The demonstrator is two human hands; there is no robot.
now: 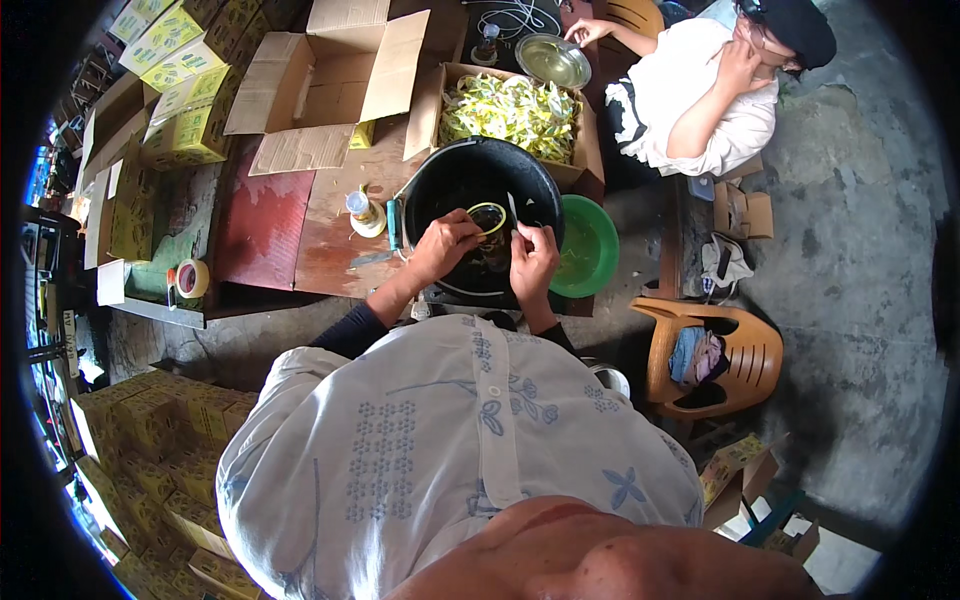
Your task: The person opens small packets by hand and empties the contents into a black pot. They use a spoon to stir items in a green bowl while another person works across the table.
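My left hand (448, 241) pinches a thin yellow-green ring (503, 219) above a black bucket (442, 187). A small knife (512, 206) is held in my right hand (535, 255), its blade pointing up and away beside the ring. Dark contents lie low in the bucket; I cannot tell what they are. The bucket's wire handle, with a teal grip (394, 225), hangs at its left. Right of the bucket sits a green plastic basin (606, 251). Behind it, a cardboard box (589, 146) holds a heap of yellow-green and white strips (510, 112).
A lidded container (365, 214) and another blade (373, 259) lie left of the bucket. An open carton (337, 75) stands behind, near stacked yellow boxes (180, 135). At right are a co-worker (697, 97), a metal bowl (553, 61) and an orange plastic chair (757, 352).
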